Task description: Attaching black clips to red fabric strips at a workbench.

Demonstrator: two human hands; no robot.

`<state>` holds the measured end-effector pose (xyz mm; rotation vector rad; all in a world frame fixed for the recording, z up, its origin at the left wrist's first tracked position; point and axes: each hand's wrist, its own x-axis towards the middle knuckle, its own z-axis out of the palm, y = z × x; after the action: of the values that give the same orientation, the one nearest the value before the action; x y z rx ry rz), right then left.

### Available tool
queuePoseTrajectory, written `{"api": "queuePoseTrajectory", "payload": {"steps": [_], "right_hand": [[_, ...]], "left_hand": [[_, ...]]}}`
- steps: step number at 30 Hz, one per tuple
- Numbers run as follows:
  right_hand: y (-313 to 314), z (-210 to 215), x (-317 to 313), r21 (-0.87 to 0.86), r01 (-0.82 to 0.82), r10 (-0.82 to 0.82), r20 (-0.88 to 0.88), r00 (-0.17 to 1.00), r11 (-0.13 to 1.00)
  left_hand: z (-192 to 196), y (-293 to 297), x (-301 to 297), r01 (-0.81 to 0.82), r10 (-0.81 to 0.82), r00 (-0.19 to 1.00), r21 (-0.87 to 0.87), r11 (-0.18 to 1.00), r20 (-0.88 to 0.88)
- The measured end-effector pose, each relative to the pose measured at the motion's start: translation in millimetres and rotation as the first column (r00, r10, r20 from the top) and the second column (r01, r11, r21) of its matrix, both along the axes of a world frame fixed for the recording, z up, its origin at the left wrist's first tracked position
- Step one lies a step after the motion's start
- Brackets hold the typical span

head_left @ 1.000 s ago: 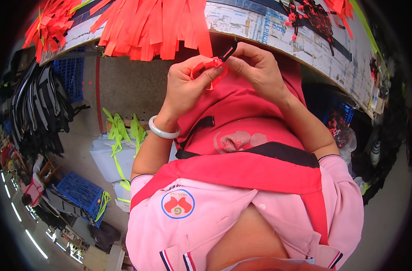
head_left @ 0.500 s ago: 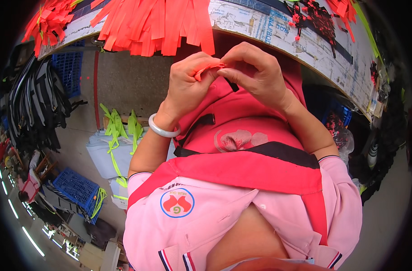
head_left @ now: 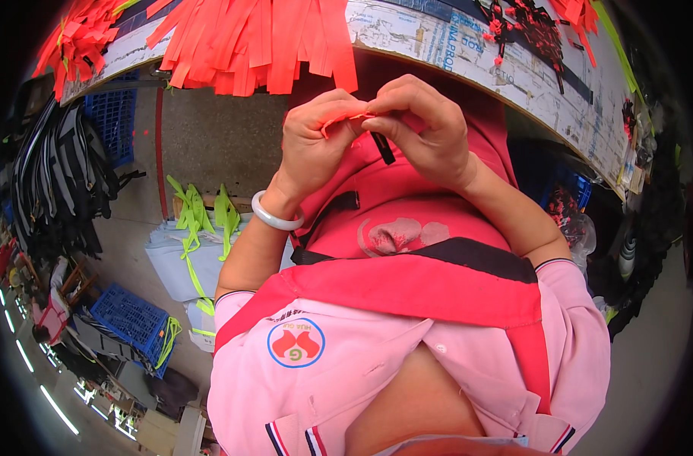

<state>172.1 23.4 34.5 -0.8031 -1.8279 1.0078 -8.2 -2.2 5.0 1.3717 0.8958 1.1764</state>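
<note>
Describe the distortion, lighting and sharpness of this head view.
Head view: strong fisheye, the table edge bows and black vignette rings the frame; lighting is even with soft shadows; left hand and right hand pinching the orange strip look fairly sharp; clutter near the rim is squeezed and soft.

Orange strip (head_left: 345, 119), perhaps black clip (head_left: 383, 147), white bangle (head_left: 274, 218).

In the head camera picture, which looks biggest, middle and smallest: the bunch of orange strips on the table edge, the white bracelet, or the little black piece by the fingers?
1. Orange strips, biggest by far.
2. White bracelet, middle.
3. Black piece under the right hand, smallest.
This is only how they look; the fisheye bends sizes.
</note>
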Motion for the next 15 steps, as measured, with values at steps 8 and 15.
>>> {"api": "queuePoseTrajectory", "payload": {"steps": [8,15], "right_hand": [[1.7,1.1,0.2,-0.03,-0.03,0.032,0.081,0.996,0.999],[-4.0,7.9,0.6,-0.053,-0.055,0.061,0.108,0.992,0.997]], "left_hand": [[-1.8,-1.8,-0.4,-0.015,0.01,0.998,-0.077,0.997,-0.062],[2.8,-4.5,0.1,0.029,-0.026,0.991,0.021,0.999,-0.131]]}}
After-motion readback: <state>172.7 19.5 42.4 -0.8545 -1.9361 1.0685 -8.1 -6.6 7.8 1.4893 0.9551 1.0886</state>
